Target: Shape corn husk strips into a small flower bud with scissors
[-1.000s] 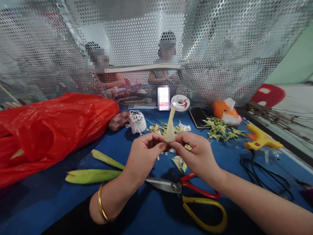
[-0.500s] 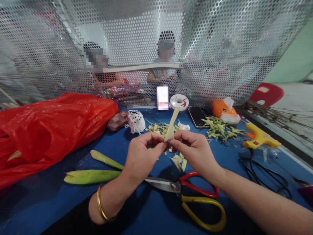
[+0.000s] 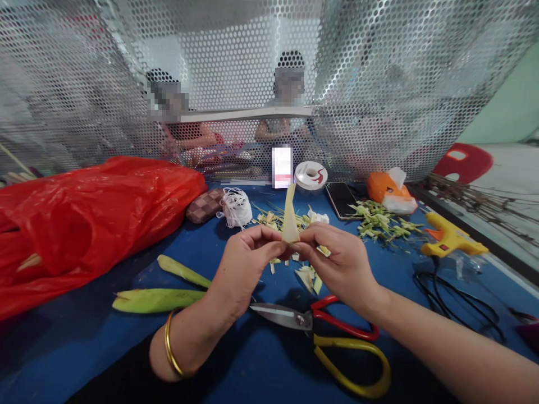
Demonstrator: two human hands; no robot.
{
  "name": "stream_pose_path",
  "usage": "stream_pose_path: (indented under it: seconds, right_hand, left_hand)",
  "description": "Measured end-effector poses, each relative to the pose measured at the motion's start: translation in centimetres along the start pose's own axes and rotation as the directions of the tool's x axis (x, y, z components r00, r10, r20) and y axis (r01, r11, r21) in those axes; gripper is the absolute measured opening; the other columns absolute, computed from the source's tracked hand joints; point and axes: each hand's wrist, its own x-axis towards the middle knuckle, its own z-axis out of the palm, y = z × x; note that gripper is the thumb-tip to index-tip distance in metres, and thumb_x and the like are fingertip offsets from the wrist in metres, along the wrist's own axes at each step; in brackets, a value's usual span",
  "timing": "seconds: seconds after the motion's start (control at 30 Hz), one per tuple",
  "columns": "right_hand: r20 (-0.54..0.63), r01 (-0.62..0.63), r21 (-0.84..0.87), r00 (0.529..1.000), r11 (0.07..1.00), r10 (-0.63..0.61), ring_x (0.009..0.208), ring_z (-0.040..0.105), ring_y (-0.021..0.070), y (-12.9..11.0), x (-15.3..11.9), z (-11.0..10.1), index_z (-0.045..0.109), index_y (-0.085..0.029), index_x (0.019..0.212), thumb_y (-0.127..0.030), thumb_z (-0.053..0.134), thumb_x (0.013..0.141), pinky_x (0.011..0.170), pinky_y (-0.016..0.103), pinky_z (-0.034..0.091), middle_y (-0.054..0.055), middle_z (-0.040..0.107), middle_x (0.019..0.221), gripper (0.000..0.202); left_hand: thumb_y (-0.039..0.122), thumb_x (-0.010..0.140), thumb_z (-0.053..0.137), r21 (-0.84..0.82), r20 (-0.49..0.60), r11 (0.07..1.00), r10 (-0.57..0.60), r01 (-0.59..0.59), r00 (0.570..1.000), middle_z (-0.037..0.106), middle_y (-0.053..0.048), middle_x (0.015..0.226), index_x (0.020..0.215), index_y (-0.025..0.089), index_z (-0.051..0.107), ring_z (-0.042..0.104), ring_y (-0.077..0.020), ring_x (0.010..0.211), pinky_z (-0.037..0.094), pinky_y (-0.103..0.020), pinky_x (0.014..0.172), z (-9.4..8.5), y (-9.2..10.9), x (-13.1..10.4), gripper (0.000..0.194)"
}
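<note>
A pale green-yellow strip of leaf husk (image 3: pixel 290 221) stands upright, pinched at its lower end between both hands. My left hand (image 3: pixel 248 261), with a gold bangle at the wrist, is closed on the strip's left side. The fingertips of my right hand (image 3: pixel 339 261) are closed on its right side. Below the hands lie large scissors (image 3: pixel 301 320) with one red and one yellow handle. Two green husk pieces (image 3: pixel 158 300) rest on the table by my left forearm. Cut scraps (image 3: pixel 307 278) lie beneath and behind my fingers.
On the blue table (image 3: pixel 261 370), a red plastic bag (image 3: pixel 101 224) covers the left. White string (image 3: pixel 236 207), a ribbon spool (image 3: pixel 311 175), a phone (image 3: pixel 340 200) and tissues (image 3: pixel 391 192) stand behind. A yellow glue gun (image 3: pixel 452 235) with black cord lies right. Two people sit beyond the perforated sheet.
The strip has turned from leaning right to nearly upright, its tip moving left. Both hands keep their pinch at its base. The scissors and scraps have stayed in place.
</note>
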Motion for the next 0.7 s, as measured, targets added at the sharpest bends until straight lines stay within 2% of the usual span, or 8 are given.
stream_pose_path:
  seconds: [0.13,0.43,0.57,0.7]
  right_hand:
    - [-0.020,-0.074,0.023,0.997,0.997,0.074,0.056,0.052,0.0114,-0.17,-0.02,0.09,0.061,-0.017,0.065,-0.020,0.061,0.084,0.054,0.025,0.039,-0.001,0.056,0.058,0.020]
    - [0.045,-0.293,0.091,0.956,0.952,0.290,0.053,0.041,0.0101,-0.10,0.07,0.24,0.052,-0.018,0.060,-0.029,0.059,0.082,0.050,0.025,0.032,-0.005,0.046,0.054,0.026]
    - [0.045,-0.329,0.091,0.944,0.940,0.326,0.053,0.038,0.0100,0.00,-0.05,0.23,0.048,-0.019,0.057,-0.032,0.058,0.083,0.050,0.025,0.029,-0.006,0.042,0.053,0.030]
    - [0.063,-0.340,0.114,0.940,0.933,0.335,0.052,0.038,0.0101,0.11,0.00,0.31,0.051,-0.019,0.058,-0.034,0.057,0.084,0.049,0.025,0.029,-0.005,0.042,0.052,0.031]
  left_hand:
    - [0.019,0.066,0.072,0.040,-0.011,0.999,0.009,-0.008,1.000,0.066,0.001,0.063,0.067,0.015,0.067,0.060,-0.0119,0.065,0.046,-0.023,0.067,0.06,-0.05,0.07,0.006]
    - [0.021,0.069,0.072,0.120,0.001,0.990,0.081,-0.080,0.997,0.066,0.002,0.067,0.072,0.017,0.069,0.058,-0.0108,0.065,0.045,-0.022,0.065,0.00,-0.63,0.09,0.006]
    - [0.020,0.070,0.072,0.159,0.040,0.982,0.095,-0.101,0.995,0.067,0.001,0.068,0.074,0.017,0.069,0.059,-0.0120,0.066,0.047,-0.024,0.066,-0.03,-0.78,0.10,0.006]
    - [0.020,0.068,0.074,0.183,0.000,0.978,0.098,-0.096,0.995,0.066,0.002,0.064,0.071,0.017,0.069,0.059,-0.0120,0.063,0.046,-0.023,0.063,0.08,-0.69,0.11,0.006]
